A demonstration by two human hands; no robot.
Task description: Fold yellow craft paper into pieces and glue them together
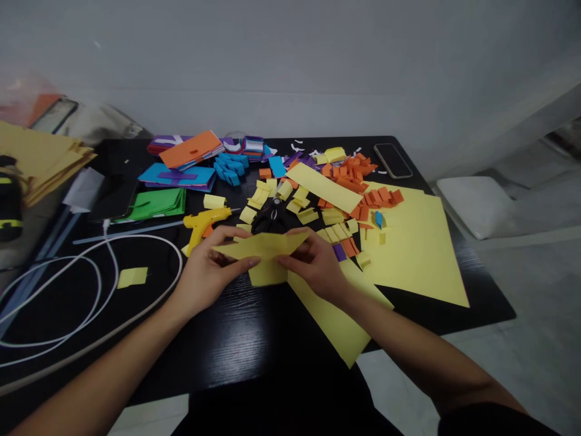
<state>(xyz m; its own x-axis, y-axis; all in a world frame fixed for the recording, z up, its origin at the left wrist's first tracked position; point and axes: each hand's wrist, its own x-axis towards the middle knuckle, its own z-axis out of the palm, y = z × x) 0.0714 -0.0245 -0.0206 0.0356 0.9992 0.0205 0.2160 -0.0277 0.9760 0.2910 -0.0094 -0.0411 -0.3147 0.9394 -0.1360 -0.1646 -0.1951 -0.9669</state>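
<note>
Between my two hands is a folded piece of yellow paper (267, 261), held above the black table. My left hand (213, 266) pinches its left side, thumb on the near face. On the right side my right hand (315, 263) grips it with thumb and fingers. Just beyond the paper lie black-handled scissors (275, 215), partly covered by it. A yellow glue gun (204, 224) rests behind my left hand. Under my right wrist a yellow paper sheet (336, 315) sticks out toward the table's near edge.
Small folded yellow pieces (261, 194) and orange pieces (349, 172) are scattered at the back. Large yellow sheets (417, 242) and a phone (393, 160) lie to the right. Coloured paper stacks (177, 175) stand back left. A white cable (115, 272) loops across the left side.
</note>
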